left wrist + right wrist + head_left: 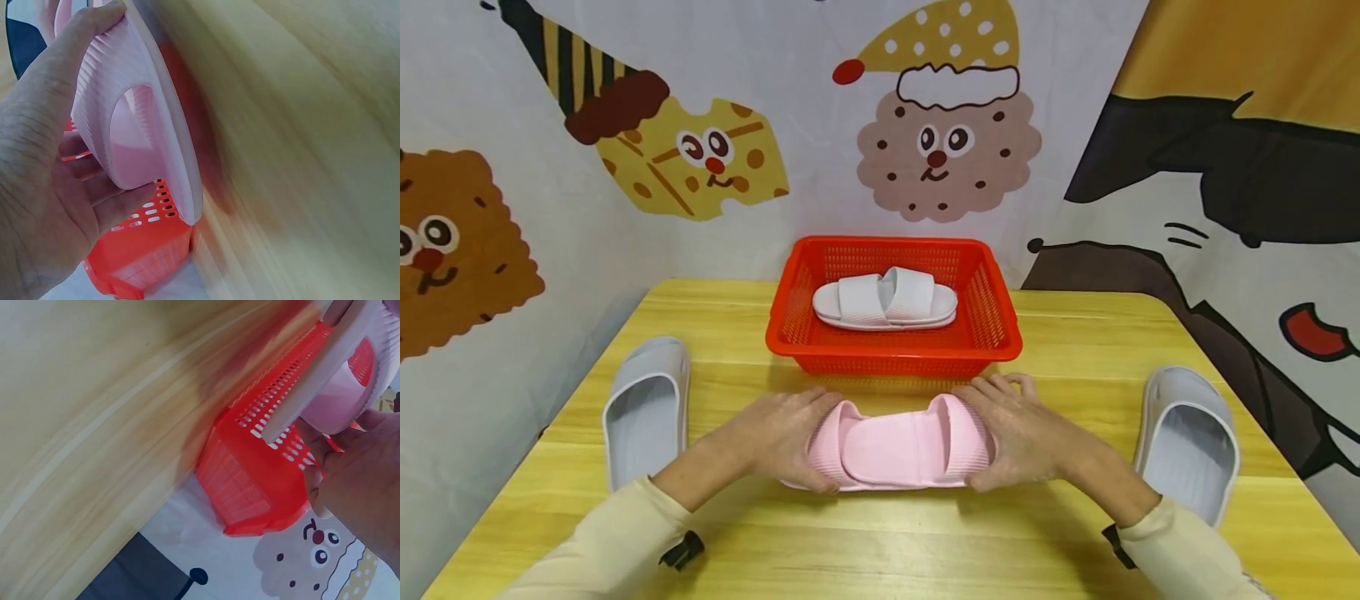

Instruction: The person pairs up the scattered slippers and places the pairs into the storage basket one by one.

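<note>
Near the front edge of the yellow wooden tabletop (1075, 333), just before the red basket (895, 354), lies a pair of pink slippers (898, 446) stacked together, and both hands are clamped on it. The left hand (786, 437) wraps around the left end, thumb on the near side and fingers curled over the far side; the left wrist view shows the thumb pressed on the ribbed strap of the pink slippers (134, 134) while the fingers (119, 203) curl beneath. The right hand (1018, 433) grips the right end in the same way, and in the right wrist view its fingers (331, 447) reach under the pale sole with the red basket (256, 478) close behind. Inside the basket rests a pair of white slippers (886, 302), stacked and lying crosswise. A grey slipper (646, 408) sits on the tabletop well to the left of the hands, and a second grey slipper (1189, 442) lies well to the right. Cream sleeves cover both forearms. Cartoon-printed cloth hangs behind the tabletop.
</note>
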A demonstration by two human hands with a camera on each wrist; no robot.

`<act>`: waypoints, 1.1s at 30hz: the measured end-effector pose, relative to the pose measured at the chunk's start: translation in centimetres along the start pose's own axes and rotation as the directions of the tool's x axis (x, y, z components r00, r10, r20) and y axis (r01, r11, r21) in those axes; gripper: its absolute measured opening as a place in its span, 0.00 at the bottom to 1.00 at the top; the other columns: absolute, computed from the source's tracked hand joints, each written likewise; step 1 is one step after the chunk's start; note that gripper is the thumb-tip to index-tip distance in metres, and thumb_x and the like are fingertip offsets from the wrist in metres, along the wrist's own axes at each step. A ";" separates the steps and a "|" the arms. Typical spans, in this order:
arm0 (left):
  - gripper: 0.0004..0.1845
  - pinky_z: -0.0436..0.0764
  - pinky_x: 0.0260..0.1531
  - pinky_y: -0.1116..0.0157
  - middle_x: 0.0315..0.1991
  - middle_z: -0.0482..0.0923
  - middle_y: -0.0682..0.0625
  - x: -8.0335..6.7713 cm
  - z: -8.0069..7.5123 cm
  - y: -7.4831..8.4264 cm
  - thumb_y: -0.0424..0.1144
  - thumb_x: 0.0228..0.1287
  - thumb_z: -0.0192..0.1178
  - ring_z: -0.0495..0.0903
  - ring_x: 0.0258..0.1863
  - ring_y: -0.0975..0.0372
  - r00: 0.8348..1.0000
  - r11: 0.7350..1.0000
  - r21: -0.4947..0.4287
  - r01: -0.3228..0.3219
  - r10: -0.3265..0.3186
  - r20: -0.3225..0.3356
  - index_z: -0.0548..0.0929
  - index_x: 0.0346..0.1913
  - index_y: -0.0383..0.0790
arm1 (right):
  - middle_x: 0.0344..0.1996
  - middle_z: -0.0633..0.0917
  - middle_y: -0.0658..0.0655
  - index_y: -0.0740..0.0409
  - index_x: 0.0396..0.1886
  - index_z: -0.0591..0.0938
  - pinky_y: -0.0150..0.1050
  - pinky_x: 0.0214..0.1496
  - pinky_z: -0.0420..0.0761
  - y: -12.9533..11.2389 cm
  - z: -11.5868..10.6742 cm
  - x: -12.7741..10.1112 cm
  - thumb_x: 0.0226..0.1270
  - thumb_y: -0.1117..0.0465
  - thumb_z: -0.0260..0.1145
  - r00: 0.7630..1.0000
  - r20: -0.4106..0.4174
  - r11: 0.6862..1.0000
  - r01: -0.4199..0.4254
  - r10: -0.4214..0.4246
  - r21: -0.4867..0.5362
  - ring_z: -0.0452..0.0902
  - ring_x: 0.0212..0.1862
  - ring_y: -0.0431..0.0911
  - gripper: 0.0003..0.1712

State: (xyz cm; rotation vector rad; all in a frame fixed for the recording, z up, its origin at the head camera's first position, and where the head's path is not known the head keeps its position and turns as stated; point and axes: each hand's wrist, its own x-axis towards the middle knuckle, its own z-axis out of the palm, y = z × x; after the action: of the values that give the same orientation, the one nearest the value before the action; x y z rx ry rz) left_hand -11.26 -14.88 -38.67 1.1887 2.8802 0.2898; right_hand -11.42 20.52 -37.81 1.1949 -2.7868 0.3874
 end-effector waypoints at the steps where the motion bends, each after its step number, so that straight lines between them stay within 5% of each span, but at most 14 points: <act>1: 0.55 0.84 0.39 0.55 0.53 0.80 0.42 0.0 0.0 0.0 0.72 0.36 0.72 0.83 0.41 0.53 1.000 1.000 -0.002 0.000 0.000 -0.004 0.76 0.64 0.36 | 0.49 0.76 0.46 0.53 0.62 0.76 0.56 0.57 0.61 -0.1 0.0 0.2 0.30 0.35 0.77 1.000 -0.005 1.000 0.006 -0.006 -0.004 0.66 0.55 0.44 0.54; 16: 0.49 0.81 0.30 0.61 0.42 0.77 0.53 -0.1 0.2 0.3 0.73 0.33 0.73 0.78 0.31 0.61 0.999 1.000 -0.008 0.008 -0.008 -0.048 0.77 0.58 0.45 | 0.47 0.75 0.45 0.53 0.63 0.74 0.51 0.54 0.61 -1.3 0.4 1.2 0.32 0.34 0.77 1.000 0.024 1.000 0.003 -0.003 0.005 0.66 0.51 0.42 0.55; 33: 0.50 0.82 0.34 0.61 0.43 0.78 0.52 0.6 0.2 1.2 0.73 0.33 0.73 0.80 0.35 0.61 0.999 1.000 -0.026 0.000 -0.001 -0.041 0.78 0.59 0.45 | 0.48 0.76 0.46 0.52 0.64 0.73 0.49 0.56 0.59 -2.3 0.9 1.7 0.34 0.32 0.75 0.999 0.052 1.000 -0.012 0.012 -0.003 0.66 0.50 0.42 0.55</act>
State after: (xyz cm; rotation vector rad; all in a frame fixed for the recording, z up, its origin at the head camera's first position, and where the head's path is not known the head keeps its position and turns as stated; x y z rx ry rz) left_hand -10.79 -13.58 -38.64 1.1921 2.9015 0.3546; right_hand -10.92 17.58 -37.96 1.2048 -2.8386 0.3593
